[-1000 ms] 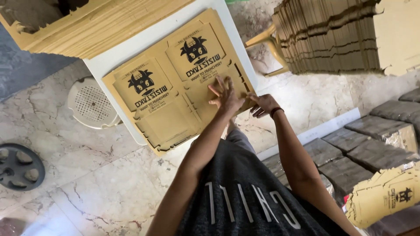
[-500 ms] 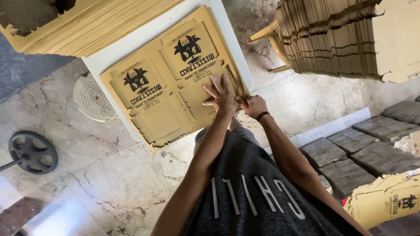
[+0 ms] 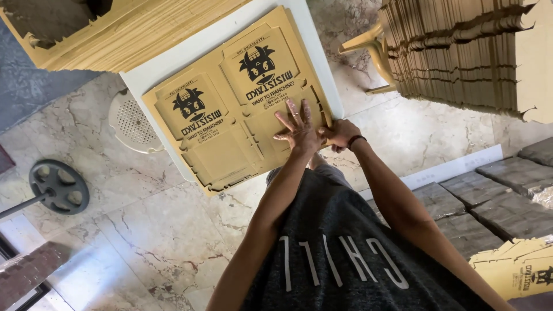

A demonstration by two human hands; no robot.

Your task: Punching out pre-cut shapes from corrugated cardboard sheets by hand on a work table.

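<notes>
The flat brown cardboard box sheet (image 3: pixel 242 109) is lying on the white desk (image 3: pixel 151 74) in the upper middle of the frame. The left hand (image 3: pixel 299 129) is pressing on it with fingers spread apart, while the right hand (image 3: pixel 341 133) is pinching its right edge shut. The edge flap is probably being folded, so the next move is calling for a firm push along the crease.
</notes>
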